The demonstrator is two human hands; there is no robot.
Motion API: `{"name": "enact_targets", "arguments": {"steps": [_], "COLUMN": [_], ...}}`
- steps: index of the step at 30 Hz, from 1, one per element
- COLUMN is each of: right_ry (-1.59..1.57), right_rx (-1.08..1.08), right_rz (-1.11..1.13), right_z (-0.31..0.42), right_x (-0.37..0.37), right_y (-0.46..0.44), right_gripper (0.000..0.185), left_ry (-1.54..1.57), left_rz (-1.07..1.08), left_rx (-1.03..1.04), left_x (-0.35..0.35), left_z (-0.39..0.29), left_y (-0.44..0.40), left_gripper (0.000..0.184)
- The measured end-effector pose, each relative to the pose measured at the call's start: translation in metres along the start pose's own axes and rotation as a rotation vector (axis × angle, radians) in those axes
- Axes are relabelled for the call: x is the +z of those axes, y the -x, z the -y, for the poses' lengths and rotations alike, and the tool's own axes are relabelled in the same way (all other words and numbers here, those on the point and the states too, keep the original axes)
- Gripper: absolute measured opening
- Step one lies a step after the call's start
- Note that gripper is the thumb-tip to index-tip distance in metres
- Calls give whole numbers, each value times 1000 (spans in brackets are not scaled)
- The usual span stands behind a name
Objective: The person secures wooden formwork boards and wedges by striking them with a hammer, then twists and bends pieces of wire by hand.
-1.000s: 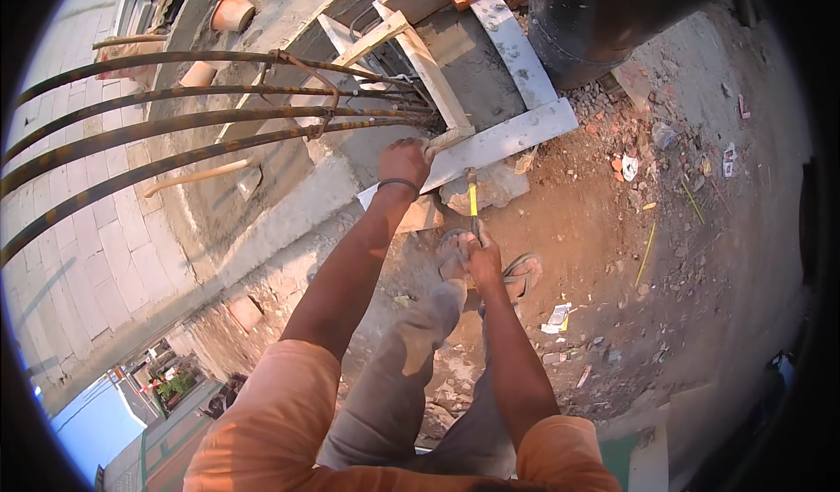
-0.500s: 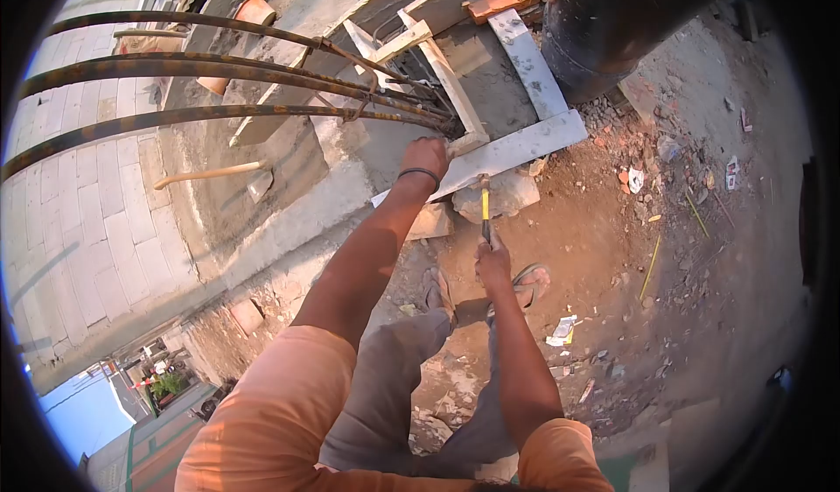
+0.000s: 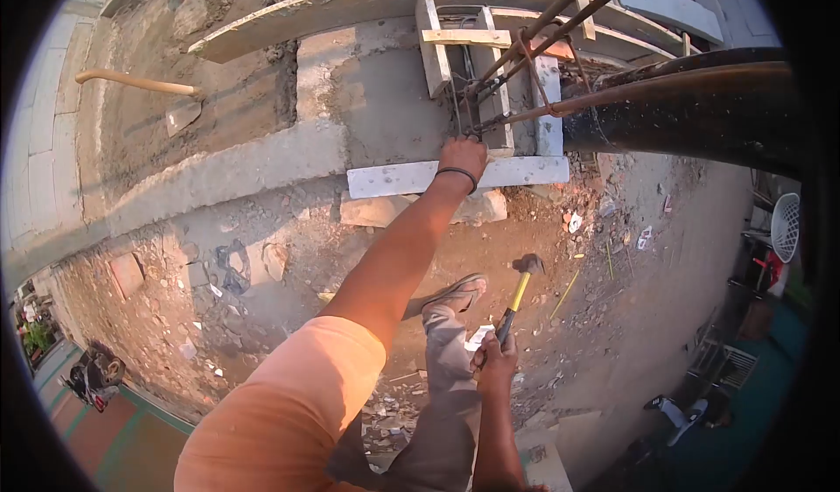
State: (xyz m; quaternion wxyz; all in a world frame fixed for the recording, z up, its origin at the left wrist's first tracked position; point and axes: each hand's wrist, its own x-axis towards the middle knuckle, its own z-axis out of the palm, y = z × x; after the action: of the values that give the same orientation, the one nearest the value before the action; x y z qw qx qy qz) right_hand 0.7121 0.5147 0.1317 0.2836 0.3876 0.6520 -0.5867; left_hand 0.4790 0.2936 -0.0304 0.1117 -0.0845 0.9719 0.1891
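My right hand (image 3: 496, 358) is wrapped round the black grip of a hammer (image 3: 520, 291) with a yellow shaft. The hammer's dark head is raised, apart from the boards. My left hand (image 3: 464, 153), a dark band at its wrist, is closed at the inner edge of a pale, grey-spotted board (image 3: 394, 179). Its fingertips are hidden, so what they grip does not show. Just beyond it rise rusty steel bars (image 3: 560, 6) tied with wire. Wooden form boards (image 3: 434, 45) with a short cross strip (image 3: 466, 37) stand around the bars.
A trowel-like tool with a wooden handle (image 3: 136, 80) lies on the wet mortar at left. A large black pipe (image 3: 700, 107) runs off to the right. Stone blocks (image 3: 376, 210) sit under the pale board. Rubble and litter cover the ground; a person's leg (image 3: 678, 418) shows at lower right.
The hammer has swung back from the pale board, towards my body and to the right. My left hand stays at the board. My view has turned, so the bars now lean right.
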Motion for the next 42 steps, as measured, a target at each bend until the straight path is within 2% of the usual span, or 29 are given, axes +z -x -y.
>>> {"name": "enact_targets", "arguments": {"steps": [3, 7, 9, 12, 19, 24, 28, 30, 31, 32, 34, 36, 40, 42], "right_ry": [48, 108, 33, 140, 332, 396, 487, 665, 683, 701, 578, 625, 695, 706], "right_rx": [14, 77, 154, 199, 68, 64, 53, -99, -93, -86, 85, 66, 77, 56], "right_rz": [-89, -131, -141, -113, -16, 18, 15, -8, -24, -41, -77, -55, -50, -69], "right_z": [27, 14, -2, -27, -16, 0, 5, -25, -25, -13, 10, 7, 8, 7], "right_x": [-28, -50, -41, -41, -55, -59, -65, -89, -88, -76, -49, -42, -25, -22], "right_y": [75, 110, 105, 92, 58, 47, 36, 23, 21, 24, 39, 45, 47, 47], "right_gripper": [15, 14, 13, 14, 20, 18, 19, 19, 18, 18, 19, 21, 25, 26], "left_ry": [57, 155, 186, 221, 315, 335, 313, 321, 322, 316, 301, 305, 303, 350], "left_rz": [49, 74, 64, 69, 97, 133, -7, 0, 30, 65, 128, 192, 122, 177], "left_rx": [-57, -117, -138, -147, -274, -297, -329, -346, -355, -365, -354, -326, -303, -319], "left_x": [3, -7, -12, -17, -10, -27, -6, -3, -7, -12, -16, -12, -22, -29], "left_z": [-2, -3, -1, 1, -5, -7, -7, -9, -12, -13, -6, -2, -6, -4], "left_y": [-3, -2, -5, -3, -5, -4, -8, -10, -13, -13, -16, -17, -12, -13], "left_gripper": [27, 25, 24, 22, 22, 24, 20, 20, 19, 19, 18, 26, 29, 31]}}
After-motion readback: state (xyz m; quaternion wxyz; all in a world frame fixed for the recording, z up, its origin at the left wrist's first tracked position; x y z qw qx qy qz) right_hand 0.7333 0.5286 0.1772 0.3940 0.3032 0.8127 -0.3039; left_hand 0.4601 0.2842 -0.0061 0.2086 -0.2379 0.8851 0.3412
